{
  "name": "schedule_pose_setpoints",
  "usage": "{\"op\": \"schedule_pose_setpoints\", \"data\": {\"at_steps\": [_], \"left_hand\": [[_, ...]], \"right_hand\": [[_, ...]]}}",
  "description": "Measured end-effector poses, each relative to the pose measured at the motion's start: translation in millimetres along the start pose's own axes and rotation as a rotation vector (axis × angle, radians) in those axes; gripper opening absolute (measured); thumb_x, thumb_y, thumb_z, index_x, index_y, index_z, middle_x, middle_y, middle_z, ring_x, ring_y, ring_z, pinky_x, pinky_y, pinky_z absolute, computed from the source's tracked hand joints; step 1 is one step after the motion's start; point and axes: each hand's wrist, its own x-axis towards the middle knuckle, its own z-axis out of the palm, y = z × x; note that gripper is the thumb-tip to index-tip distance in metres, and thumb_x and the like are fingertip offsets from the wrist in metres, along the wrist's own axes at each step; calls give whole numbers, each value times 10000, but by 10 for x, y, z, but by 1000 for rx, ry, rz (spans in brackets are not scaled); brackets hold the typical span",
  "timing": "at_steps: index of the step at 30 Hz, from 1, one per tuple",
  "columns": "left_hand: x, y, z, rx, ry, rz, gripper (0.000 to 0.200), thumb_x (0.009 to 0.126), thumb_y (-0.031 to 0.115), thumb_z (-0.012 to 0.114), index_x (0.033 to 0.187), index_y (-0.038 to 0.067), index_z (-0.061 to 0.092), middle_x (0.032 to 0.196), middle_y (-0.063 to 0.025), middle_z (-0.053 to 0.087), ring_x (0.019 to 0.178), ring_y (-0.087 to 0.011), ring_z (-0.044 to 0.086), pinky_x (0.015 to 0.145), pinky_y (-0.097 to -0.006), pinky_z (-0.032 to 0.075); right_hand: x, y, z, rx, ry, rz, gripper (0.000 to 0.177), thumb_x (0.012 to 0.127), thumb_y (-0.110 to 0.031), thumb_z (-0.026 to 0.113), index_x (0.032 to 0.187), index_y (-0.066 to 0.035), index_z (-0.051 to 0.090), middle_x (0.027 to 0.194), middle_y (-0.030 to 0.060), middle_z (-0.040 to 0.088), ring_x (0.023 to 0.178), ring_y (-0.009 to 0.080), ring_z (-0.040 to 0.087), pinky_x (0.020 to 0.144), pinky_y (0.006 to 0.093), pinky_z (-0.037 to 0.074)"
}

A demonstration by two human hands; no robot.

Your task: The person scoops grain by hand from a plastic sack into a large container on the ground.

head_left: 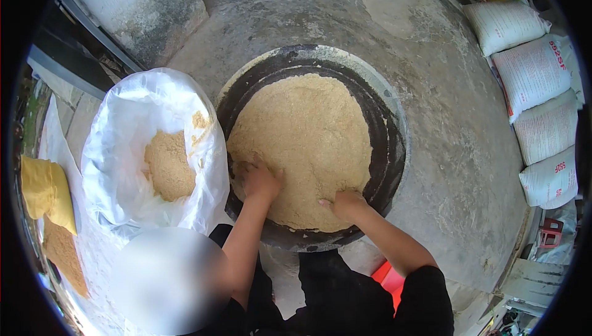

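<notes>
Basin: a wide, round, black basin with a pale-crusted rim (390, 126) is set at the centre of the frame, on grey concrete floor (456, 151).
Meal: coarse, pale tan, crumbly meal (302, 129) is held in the basin, spread in a broad, nearly level bed; dark wall is left bare around it.
Left hand: the bare left hand (261, 182) is pressed into the meal, left of the frame's centre; the thumb is held apart from the fingers, whose tips are partly sunk. Whether anything is pinched cannot be told.
Right hand: the bare right hand (349, 205) is lowered into the meal near the basin's lower right edge; one digit is seen pointing inward, the rest are hidden, so spread or closed cannot be told.
Lined container: beside the basin, at left of the frame, a container lined with translucent white plastic sheeting (108, 151) is seen, with loose light-brown meal (172, 166) held inside.
Step in hand: the meal appears to be worked by both hands at once.
Next move: both sets of fingers would need to be kept low and inside the rim, so that nothing is spilled.
</notes>
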Motion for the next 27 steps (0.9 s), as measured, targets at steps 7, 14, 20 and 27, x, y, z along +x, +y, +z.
{"op": "schedule_pose_setpoints", "data": {"at_steps": [7,14,20,27], "left_hand": [[69,35,-57,-236,-198,60,868,774,438,548,1374,-7,108,1219,-251,460,1150,-331,450,980,-342,341],[87,-15,79,-448,-257,96,886,760,465,561,1366,-24,138,1285,-255,393,1204,-335,390,999,-335,310],[22,-72,135,-973,-487,160,798,817,440,519,1357,-36,176,1353,-241,306,1258,-321,319,1019,-337,260],[-379,-196,-385,-193,6,372,663,828,399,509,1297,-30,322,1318,-244,345,1244,-356,312,1034,-402,242]], "right_hand": [[3,143,92,270,144,-98,734,831,-595,386,1026,97,531,958,266,585,938,354,574,832,401,434],[311,-102,316,591,81,-253,780,824,-611,374,1137,97,467,1008,288,564,993,370,545,852,384,423],[493,-264,260,992,-48,-167,698,840,-544,428,1150,80,478,1084,287,535,1055,356,515,878,360,400],[336,58,-388,591,507,-97,525,829,-416,521,1089,39,539,996,225,594,935,331,577,821,359,435]]}}
